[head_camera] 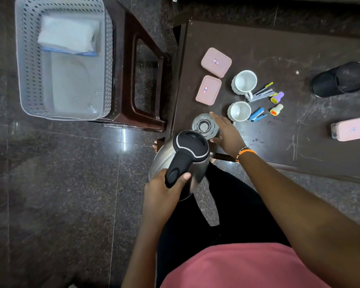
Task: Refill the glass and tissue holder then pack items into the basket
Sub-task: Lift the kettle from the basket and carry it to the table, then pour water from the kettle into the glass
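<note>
Your left hand (166, 188) grips the kettle (181, 161) by its black handle, spout over the glass (204, 124). Your right hand (227, 134) cups the glass on the bench (279, 142). The basket (29, 80) sits far left of both hands.

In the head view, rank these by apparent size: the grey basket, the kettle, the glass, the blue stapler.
1. grey basket
2. kettle, though it is held nearer the camera by the left hand, which inflates it
3. glass, steadied by the right hand
4. blue stapler
</note>
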